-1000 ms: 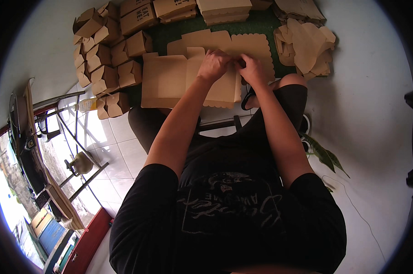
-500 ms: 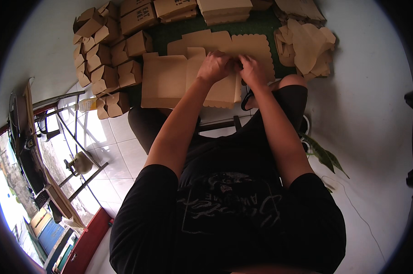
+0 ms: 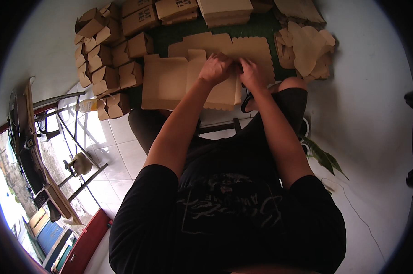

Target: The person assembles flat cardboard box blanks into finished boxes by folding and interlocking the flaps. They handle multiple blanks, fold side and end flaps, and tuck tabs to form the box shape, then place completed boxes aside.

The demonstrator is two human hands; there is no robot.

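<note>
Head view: left hand (image 3: 218, 68) and right hand (image 3: 252, 73) meet, both pinching a flat cardboard blank (image 3: 188, 82) on the green mat (image 3: 261, 29) just ahead. A crooked crease could tear its scalloped flap. Folded boxes (image 3: 110, 59) pile far left, contents hidden.

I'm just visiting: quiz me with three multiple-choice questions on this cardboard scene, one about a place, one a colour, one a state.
1. The folded boxes are piled on the person's:
A left
B right
C lap

2. The mat under the cardboard is:
A red
B green
C white

3. The cardboard blank under the left hand and right hand is:
A rolled up
B torn in half
C mostly flat

Answers: 1 A, the pile sits at the picture's left. 2 B, dark green shows between sheets. 3 C, its panels lie spread open.
</note>
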